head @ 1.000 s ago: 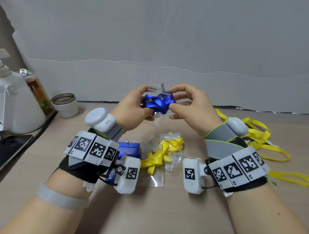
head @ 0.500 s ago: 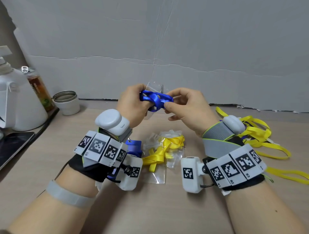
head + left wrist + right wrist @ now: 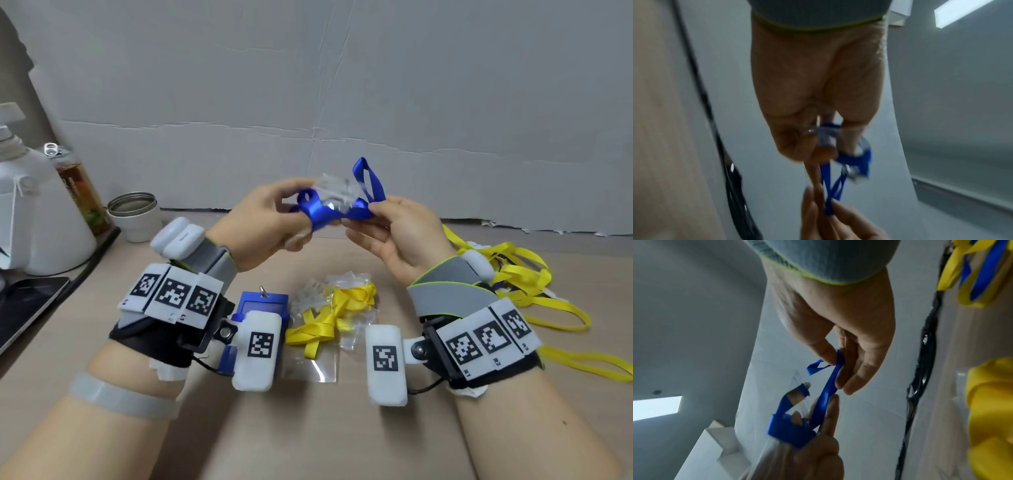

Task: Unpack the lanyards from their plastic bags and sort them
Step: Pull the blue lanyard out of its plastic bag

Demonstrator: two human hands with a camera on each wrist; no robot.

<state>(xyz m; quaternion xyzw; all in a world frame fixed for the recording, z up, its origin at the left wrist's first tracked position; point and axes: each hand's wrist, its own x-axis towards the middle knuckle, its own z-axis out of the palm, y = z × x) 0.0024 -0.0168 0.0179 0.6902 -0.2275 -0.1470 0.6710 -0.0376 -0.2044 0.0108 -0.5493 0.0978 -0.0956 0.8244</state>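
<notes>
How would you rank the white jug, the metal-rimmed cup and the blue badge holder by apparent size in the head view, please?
1. White jug, clearly largest.
2. Metal-rimmed cup and blue badge holder: unsure; the holder is partly hidden.

The white tag panels strapped to the right wrist (image 3: 486, 337) carry black square code patterns, and small printed marks under them read "R1" and "R2"; a third is too blurred. The marks on the white tag panels on the left wrist (image 3: 174, 294) cannot be read.
</notes>
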